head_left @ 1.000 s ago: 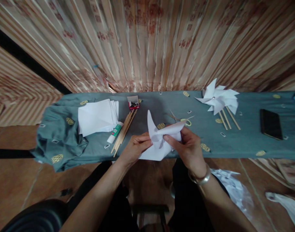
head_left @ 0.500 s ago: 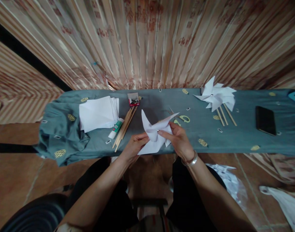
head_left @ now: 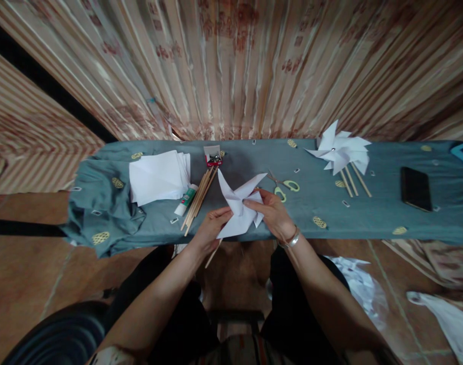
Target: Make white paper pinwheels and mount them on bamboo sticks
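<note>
A white paper pinwheel (head_left: 239,209) is held between my two hands above the table's front edge. Its lower left blade lies by my left hand (head_left: 213,227), whose fingers are closed at the pinwheel's side. A thin wooden stick (head_left: 214,253) slants down from beneath the paper near that hand; its upper end is hidden. My right hand (head_left: 274,212) grips the pinwheel from the right, its thumb pressed on the centre and the other fingers behind. The thumb covers the middle of the pinwheel. Scissors with pale green handles (head_left: 283,184) lie just beyond my right hand.
Left on the cloth-covered table (head_left: 368,218) are stacked white paper (head_left: 159,177), a glue stick (head_left: 186,199), several wooden sticks (head_left: 199,200) and a red box of pins (head_left: 214,156). Rightward lie pinwheels on sticks (head_left: 340,149) and a black phone (head_left: 416,188). A plastic bag (head_left: 362,286) sits on the floor.
The pinwheel has shifted slightly left and turned a little. A stick now shows below it. My right thumb now covers the pin at the centre, and the scissors are more exposed.
</note>
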`<state>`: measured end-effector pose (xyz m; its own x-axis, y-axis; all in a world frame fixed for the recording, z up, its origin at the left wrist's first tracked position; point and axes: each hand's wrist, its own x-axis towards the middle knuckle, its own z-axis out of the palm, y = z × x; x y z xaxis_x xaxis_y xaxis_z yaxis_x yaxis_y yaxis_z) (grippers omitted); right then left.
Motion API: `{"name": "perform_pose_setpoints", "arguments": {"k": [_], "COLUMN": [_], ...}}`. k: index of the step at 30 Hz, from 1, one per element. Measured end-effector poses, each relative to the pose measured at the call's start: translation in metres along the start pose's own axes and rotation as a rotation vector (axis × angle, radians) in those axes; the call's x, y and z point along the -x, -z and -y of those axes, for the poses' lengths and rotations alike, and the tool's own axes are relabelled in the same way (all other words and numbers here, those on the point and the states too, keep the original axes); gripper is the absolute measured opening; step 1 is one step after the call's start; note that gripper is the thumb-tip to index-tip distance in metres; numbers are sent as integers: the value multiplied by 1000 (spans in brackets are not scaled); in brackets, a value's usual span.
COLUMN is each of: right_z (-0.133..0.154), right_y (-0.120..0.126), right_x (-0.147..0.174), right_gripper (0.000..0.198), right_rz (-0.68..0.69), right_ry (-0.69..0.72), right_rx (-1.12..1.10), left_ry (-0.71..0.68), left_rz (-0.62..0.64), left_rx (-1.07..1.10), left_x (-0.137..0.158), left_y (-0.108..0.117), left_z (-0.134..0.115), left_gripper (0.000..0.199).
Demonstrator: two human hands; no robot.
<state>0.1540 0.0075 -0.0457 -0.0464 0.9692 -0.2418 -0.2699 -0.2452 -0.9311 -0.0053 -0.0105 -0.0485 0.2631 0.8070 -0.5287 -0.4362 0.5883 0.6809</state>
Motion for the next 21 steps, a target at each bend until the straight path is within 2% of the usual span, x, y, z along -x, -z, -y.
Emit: {"name": "perform_pose_setpoints", "arguments": {"k": [10, 21], "right_z": [-3, -3], "right_y": [-3, -6], "right_x": [-2, -2], "right_gripper": [35, 41], "right_rz": [19, -49], "right_ry": [-18, -16], "right_rx": [12, 38], "left_ry": [-13, -20], "left_rz": [41, 37], "left_rx": [50, 35], "left_x": [2, 0], "left_y": [3, 5], "left_z": [0, 5], "left_gripper": [40, 46]}}
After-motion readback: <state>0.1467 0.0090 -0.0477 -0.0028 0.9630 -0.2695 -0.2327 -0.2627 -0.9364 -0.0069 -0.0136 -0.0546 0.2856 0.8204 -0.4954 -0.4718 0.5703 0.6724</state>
